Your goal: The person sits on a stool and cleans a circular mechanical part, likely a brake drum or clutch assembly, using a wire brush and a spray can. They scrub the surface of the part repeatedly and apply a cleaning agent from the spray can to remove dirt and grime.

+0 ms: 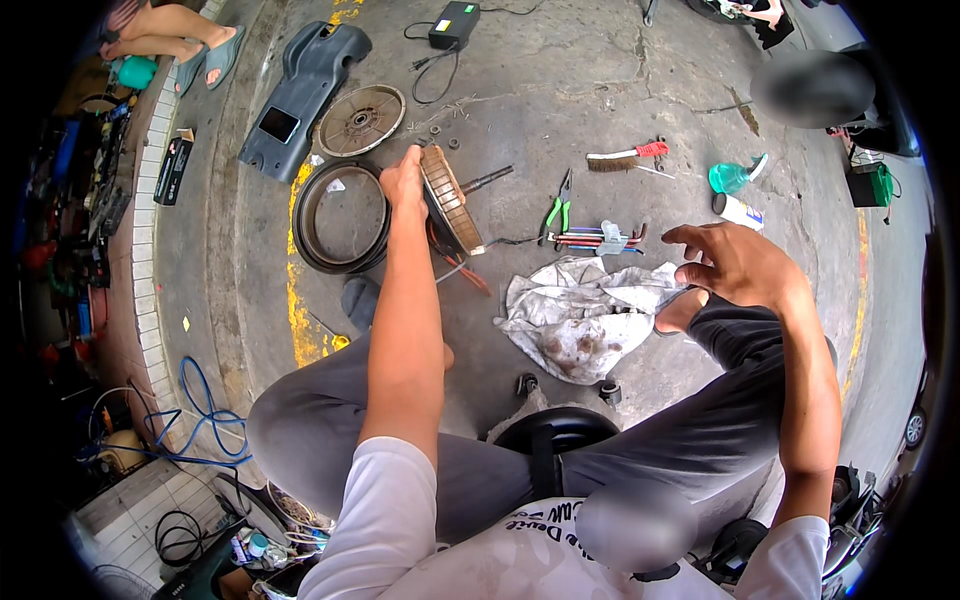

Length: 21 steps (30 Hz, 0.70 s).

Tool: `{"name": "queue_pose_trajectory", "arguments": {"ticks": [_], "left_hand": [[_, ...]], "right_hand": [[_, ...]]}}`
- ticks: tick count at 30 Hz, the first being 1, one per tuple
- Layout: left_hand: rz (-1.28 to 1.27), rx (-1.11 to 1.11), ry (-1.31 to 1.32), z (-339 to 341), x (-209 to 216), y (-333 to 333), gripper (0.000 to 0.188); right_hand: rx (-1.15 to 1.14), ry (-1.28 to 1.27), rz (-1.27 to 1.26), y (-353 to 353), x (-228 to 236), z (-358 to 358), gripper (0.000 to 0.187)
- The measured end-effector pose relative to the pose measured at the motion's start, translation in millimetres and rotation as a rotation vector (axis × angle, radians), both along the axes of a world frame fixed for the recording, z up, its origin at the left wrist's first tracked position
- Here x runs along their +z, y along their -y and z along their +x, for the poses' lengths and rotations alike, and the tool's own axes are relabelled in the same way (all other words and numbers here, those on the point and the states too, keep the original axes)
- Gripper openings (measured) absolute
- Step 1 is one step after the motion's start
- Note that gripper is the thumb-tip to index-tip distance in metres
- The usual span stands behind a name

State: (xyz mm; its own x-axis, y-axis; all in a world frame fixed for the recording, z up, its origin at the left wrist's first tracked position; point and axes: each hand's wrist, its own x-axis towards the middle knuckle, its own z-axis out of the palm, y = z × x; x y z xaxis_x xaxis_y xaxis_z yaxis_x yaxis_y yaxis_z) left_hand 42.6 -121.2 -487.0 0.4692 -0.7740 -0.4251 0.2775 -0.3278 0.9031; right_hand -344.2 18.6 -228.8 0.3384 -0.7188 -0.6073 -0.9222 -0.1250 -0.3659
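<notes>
My left hand (403, 182) is closed on the rim of a round hub motor stator (450, 203) with copper windings. It stands on edge on the concrete, its shaft pointing right and orange wires trailing below. Left of it lies a black wheel rim (300, 222), with a dirty round motor cover (362, 118) behind. My right hand (738, 262) hovers above my right foot, beside a stained white rag (590, 320); its fingers are bent and apart, with nothing seen between them. Beyond the rag are green-handled pliers (560, 210) and a bundle of coloured tubes or wires (605, 239).
A red-handled wire brush (620, 158), a green spray bottle (732, 178) and a white can (738, 211) lie at the right. A grey plastic housing (300, 95) and a black power adapter (455, 25) are at the back. Another person's feet (215, 60) show at far left.
</notes>
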Motion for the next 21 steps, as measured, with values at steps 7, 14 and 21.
{"name": "queue_pose_trajectory", "arguments": {"ticks": [7,14,21], "left_hand": [[-0.04,0.027,-0.022,24.0,-35.3,0.6,0.035],[0.102,0.018,0.089,23.7,-25.7,10.1,0.038],[0.017,-0.013,0.275,16.1,-22.1,-5.7,0.056]], "right_hand": [[0.004,0.057,0.077,4.2,-20.2,-6.7,0.044],[0.224,-0.422,-0.132,73.0,-198.1,-72.6,0.029],[-0.362,-0.298,-0.475,163.8,-373.3,-87.8,0.064]]}}
